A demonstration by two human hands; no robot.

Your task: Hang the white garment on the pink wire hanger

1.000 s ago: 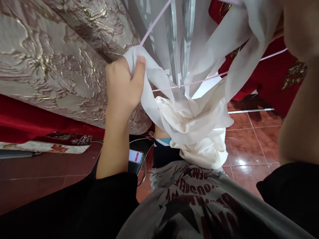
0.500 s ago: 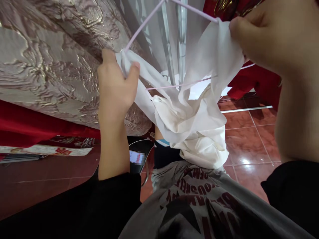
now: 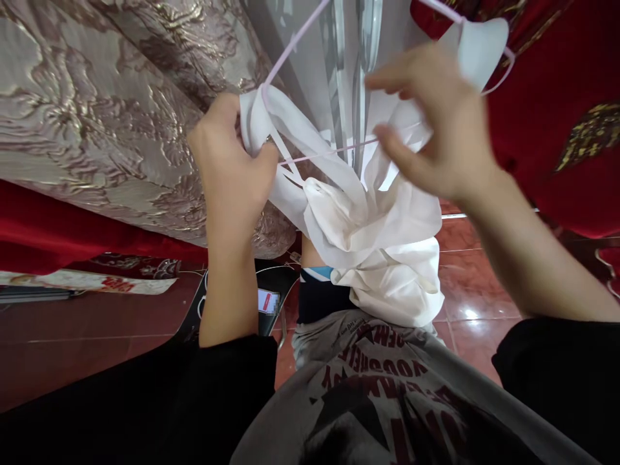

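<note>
A length of thin white cloth (image 3: 382, 229) hangs in folds in front of me, its lower part bunched over my lap. My left hand (image 3: 237, 152) is closed around its upper left edge, beside a lilac cord (image 3: 290, 51) that runs up out of view. A thinner stretch of the cord crosses the cloth lower down. My right hand (image 3: 436, 123) is held over the right side of the cloth, fingers and thumb spread apart, gripping nothing. Behind that hand, the cloth's upper right end hangs from the cord.
Embossed silvery-pink fabric (image 3: 97, 116) fills the left side, with red cloth (image 3: 72, 226) below it. More red fabric with gold pattern (image 3: 557, 116) hangs at right. Metal rods (image 3: 361, 71) stand ahead. A phone (image 3: 267, 301) lies on a black seat (image 3: 264, 274). The floor is red tile (image 3: 469, 290).
My right hand has let go of the cloth's upper right edge and moved left and inward, its fingers opening. My left hand has shifted slightly right, still gripping the cloth.
</note>
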